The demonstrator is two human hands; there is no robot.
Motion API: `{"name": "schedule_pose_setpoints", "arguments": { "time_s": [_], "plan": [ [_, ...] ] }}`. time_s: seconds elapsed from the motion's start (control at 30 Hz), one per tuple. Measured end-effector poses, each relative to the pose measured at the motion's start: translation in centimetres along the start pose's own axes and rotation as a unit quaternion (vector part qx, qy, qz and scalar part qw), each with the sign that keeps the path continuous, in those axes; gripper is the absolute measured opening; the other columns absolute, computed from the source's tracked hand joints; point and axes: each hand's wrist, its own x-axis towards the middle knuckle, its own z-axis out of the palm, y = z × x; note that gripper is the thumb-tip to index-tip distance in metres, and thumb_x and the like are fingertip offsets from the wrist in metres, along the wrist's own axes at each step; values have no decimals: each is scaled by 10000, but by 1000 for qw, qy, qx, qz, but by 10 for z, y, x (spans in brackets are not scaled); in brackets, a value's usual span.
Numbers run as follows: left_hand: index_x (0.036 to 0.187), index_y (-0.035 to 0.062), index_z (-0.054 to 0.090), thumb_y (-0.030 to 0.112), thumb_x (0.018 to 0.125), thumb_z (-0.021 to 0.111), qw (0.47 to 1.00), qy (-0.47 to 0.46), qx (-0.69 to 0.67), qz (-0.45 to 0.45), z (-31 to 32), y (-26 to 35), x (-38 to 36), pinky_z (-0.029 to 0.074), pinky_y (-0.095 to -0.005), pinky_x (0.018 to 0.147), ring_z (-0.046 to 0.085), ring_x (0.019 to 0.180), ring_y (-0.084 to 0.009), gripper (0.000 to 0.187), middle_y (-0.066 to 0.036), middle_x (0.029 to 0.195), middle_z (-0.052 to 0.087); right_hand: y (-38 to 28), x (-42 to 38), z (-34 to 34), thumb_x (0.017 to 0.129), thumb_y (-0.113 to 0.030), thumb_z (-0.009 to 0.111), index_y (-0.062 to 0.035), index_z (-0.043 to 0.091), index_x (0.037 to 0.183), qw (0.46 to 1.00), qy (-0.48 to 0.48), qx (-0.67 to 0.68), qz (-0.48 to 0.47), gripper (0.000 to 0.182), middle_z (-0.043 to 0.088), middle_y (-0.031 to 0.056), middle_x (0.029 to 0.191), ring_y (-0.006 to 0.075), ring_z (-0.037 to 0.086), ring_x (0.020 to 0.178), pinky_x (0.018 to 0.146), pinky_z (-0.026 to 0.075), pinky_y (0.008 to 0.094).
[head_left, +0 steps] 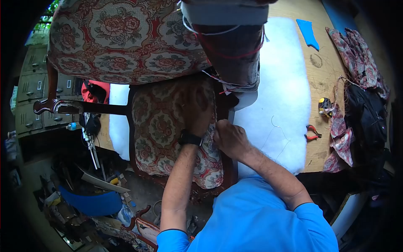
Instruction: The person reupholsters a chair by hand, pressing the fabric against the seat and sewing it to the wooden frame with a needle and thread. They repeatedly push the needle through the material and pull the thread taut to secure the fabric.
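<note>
Overhead, a person in a blue shirt [256, 218] leans over a chair [126, 38] lying on its side on a workbench [323, 75], both hands at its flowered seat cushion [157, 134]. With a black watch [190, 138] on its wrist, the left hand [197, 111] lies spread and flat on the cushion fabric, fingers apart. At 3 o'clock from it, the right hand [228, 137] is bunched at the cushion's edge beside the dark wooden frame [226, 166]; its fingertips are tucked out of sight, so whether they pinch fabric, thread or a tool cannot be told. White padding [285, 92] covers the bench under the chair, a thin thread barely visible across it. At 3 o'clock from the hands, well apart, lie red-handled pliers [312, 133], a yellow-and-black tape measure [324, 106] and fabric scraps [357, 54]. At 12 o'clock the chair back is cut off by the picture's edge. At 8 o'clock, floor clutter [92, 197] sinks into shadow and is hard to read.
</note>
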Motion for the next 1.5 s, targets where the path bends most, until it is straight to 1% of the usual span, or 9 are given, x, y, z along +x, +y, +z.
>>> {"name": "schedule_pose_setpoints", "arguments": {
  "time_s": [0.17,0.37,0.57,0.67,0.77,0.97,1.07,1.27,1.5],
  "plan": [
    [1637,112,429,309,995,642,991,-58,113,42,4,-1,-5,169,-754,1253,277,1596,-492,705,-213,1679,397,9,2,-7,1062,-200,585,8,549,1073,993,-33,113,25,211,700,309,947,532,687,994,852,541,570],
    [1648,107,419,285,1029,589,977,-28,182,105,14,-8,-19,174,-740,1262,235,1619,-498,666,-211,1718,358,5,4,-12,1074,-179,568,7,566,1079,994,-43,99,34,185,711,289,921,525,701,984,833,547,567],
    [1399,155,724,207,994,667,989,-12,6,147,1,-11,-24,170,-675,1298,325,1596,-475,412,-226,1653,483,4,-4,-1,934,-123,670,-12,647,1077,986,30,-107,-125,183,714,194,983,388,740,889,799,620,477],
    [1316,157,776,173,1035,622,987,17,12,159,-1,-4,-22,206,-635,1307,507,1469,-395,322,-215,1558,584,7,4,9,841,-102,701,-16,702,1007,951,-8,-254,-178,187,693,138,989,299,739,845,739,629,419],
    [1354,126,752,165,1023,639,989,-28,20,144,-5,-6,-28,159,-620,1325,328,1608,-445,352,-226,1639,510,13,7,21,835,-86,700,-19,727,949,940,-22,-262,-216,135,677,134,967,274,732,843,700,621,409],
    [1578,60,551,175,1082,553,960,-18,-280,19,-19,-15,-29,122,-614,1336,301,1630,-413,509,-218,1692,451,6,-8,-6,834,-71,704,-1,693,968,941,-41,-272,-195,152,664,147,975,294,720,842,728,622,419],
    [1664,69,424,214,1088,550,995,-38,-83,50,-12,-15,-28,111,-610,1339,258,1646,-409,608,-220,1744,359,10,-20,-8,827,-58,711,7,660,1016,956,-30,-221,-190,206,654,150,999,320,717,902,763,618,429],
    [1727,97,292,319,1071,614,997,-4,-31,73,-11,-7,-43,166,-592,1329,229,1636,-461,764,-225,1754,321,23,-28,-10,812,-21,712,4,632,1068,975,-9,-138,-175,269,642,160,1010,344,705,943,810,616,444],
    [1713,37,261,261,1011,672,994,-11,76,74,-7,3,-49,185,-651,1318,250,1616,-499,843,-292,1749,263,28,-22,-6,834,-62,692,3,678,986,965,-5,-159,-210,166,651,148,998,318,701,917,785,597,444]
  ]
}}
